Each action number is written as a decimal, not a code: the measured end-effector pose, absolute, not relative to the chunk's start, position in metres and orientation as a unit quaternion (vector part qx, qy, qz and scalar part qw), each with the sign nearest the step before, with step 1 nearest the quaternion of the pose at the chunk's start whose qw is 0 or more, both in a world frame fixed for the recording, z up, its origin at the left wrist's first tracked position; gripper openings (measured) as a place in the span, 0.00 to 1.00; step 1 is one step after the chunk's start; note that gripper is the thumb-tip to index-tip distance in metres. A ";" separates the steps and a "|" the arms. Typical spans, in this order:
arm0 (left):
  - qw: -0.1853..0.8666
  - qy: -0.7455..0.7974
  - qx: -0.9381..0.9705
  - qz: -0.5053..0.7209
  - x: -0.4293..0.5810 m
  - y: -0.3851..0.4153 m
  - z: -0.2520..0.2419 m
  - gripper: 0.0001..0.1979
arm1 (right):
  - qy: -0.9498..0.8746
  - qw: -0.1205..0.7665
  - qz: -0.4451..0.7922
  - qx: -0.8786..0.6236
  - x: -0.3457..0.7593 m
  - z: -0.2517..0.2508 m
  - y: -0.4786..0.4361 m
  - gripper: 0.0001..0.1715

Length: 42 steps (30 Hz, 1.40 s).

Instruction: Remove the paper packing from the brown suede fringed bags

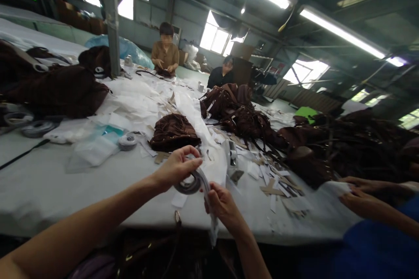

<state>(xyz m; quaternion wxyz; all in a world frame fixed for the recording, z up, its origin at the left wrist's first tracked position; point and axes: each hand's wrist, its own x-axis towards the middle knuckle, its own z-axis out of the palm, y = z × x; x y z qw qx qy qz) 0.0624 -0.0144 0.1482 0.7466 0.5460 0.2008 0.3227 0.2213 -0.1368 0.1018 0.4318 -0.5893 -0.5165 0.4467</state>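
Over the near edge of the table my left hand is closed on a roll of greyish-white tape. A strip of the tape runs from the roll down to my right hand, whose fingers are pinched on it. The loose end hangs below that hand. Beneath my hands, in front of the table, lies dark brown material with gold-coloured metal parts, mostly in shadow. A gathered dark brown bag rests on the table just beyond my left hand.
Paper and card scraps litter the white-covered table. Brown bags are heaped at left and right. More tape rolls lie left. A co-worker's hands hold white material at right; two people are across the table.
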 end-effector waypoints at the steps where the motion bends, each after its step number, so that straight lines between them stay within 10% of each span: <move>1: 0.755 0.213 0.519 0.339 0.058 -0.010 0.146 0.16 | -0.509 0.421 0.455 -0.596 0.223 0.093 -0.142 0.29; 19: 0.683 0.360 0.337 0.539 -0.083 0.068 0.137 0.09 | -0.569 0.356 0.363 -0.646 0.188 0.031 -0.155 0.25; 42: 0.680 0.252 0.541 0.426 -0.024 0.008 0.164 0.14 | -0.672 0.446 0.223 -0.548 0.137 0.144 -0.070 0.34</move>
